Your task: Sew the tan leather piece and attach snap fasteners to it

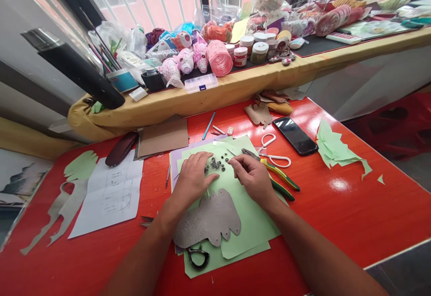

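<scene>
My left hand (193, 172) rests on green paper (256, 217), its thumb and fingers spread beside a pile of small dark metal fasteners (215, 165). Across the pile, my right hand (249, 172) has thumb and fingertips pinched together; anything between them is too small to make out. Below my hands lies a grey scalloped leather piece (212, 219) with small holes along its edge. The black handle loop (198, 258) of a tool sticks out under it. Pliers with yellow-green handles (281, 175) lie open just right of my right hand, partly behind it.
White-handled scissors (279, 159) and a black phone (295, 135) lie to the right, green paper scraps (336, 145) beyond. On the left are a drawn sheet (112, 195), a dark red case (121, 149) and brown board (163, 138). A cluttered ledge (202, 101) borders the red table (363, 224).
</scene>
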Demonstrator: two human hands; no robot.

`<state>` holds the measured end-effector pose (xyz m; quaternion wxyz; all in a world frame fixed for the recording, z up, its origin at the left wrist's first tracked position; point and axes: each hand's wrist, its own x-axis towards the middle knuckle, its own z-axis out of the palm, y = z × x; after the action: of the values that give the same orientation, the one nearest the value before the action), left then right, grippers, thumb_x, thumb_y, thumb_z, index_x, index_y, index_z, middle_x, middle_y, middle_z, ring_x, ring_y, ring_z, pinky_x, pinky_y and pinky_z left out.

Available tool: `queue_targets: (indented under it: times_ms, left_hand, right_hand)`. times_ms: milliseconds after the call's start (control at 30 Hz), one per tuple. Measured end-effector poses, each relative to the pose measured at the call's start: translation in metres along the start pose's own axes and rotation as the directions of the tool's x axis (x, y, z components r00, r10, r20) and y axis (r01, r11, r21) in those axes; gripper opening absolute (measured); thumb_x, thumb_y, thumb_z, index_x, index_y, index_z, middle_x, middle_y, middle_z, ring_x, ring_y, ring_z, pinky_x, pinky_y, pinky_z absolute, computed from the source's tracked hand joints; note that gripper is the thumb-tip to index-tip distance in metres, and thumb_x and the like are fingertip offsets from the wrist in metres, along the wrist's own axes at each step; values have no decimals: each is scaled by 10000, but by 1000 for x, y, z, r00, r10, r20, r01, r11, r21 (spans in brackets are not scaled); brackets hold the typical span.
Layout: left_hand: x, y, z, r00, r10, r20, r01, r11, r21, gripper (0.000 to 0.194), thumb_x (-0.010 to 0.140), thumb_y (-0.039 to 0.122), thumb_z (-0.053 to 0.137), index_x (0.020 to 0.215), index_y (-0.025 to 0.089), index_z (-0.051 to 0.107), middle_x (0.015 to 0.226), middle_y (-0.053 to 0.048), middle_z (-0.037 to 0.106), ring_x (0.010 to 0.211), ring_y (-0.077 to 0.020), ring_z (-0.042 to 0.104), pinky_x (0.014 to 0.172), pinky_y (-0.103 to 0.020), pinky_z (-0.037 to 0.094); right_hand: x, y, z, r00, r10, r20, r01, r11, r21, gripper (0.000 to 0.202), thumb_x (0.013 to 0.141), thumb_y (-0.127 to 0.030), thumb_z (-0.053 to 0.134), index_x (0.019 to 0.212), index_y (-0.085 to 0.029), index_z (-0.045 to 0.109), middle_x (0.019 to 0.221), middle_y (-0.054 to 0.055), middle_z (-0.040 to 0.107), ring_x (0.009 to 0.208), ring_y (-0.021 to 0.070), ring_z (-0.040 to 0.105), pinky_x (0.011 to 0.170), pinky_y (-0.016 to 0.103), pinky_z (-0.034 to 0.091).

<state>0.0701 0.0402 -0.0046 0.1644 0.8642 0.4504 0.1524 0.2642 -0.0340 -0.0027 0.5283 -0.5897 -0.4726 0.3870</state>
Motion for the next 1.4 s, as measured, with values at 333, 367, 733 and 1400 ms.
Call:
queue_targets:
  times_ms: [333,367,733,1400]
  left_hand:
    - [2,0,11,996,-73,-56,73,997,-1,220,949,268,713,1160,214,679,1168,-90,668,1133,-289,584,983,-420,484]
    - [2,0,11,996,-65,-60,65,998,6,175,945,261,720,1109,218,678,1121,-80,671,1097,-283,587,963,-414,485]
    - [5,1,3,997,-61,-37,62,998,11,166,957,281,705,846,228,593,878,-28,697,877,-249,605,814,-391,444]
    - [5,-7,9,999,44,-14,-44,999,10,89,951,255,699,952,216,619,978,-69,703,982,-283,627,855,-396,495]
  right_hand:
    - [-1,1,1,1000,0,9,0,1000,5,354,979,-538,635,880,-207,714,645,-11,578,516,133,467,479,264,391]
    - [-1,0,1,1000,-2,9,2,1000,3,349,978,-532,637,881,-207,714,644,-12,578,516,133,469,482,264,391]
    - [-1,3,1,1000,-12,18,11,1000,22,332,985,-514,629,870,-209,693,648,-14,578,516,128,453,488,263,378]
    - [-1,-2,0,996,-84,24,85,996,-35,274,1000,-424,622,864,-201,704,649,-15,597,578,138,511,557,264,407]
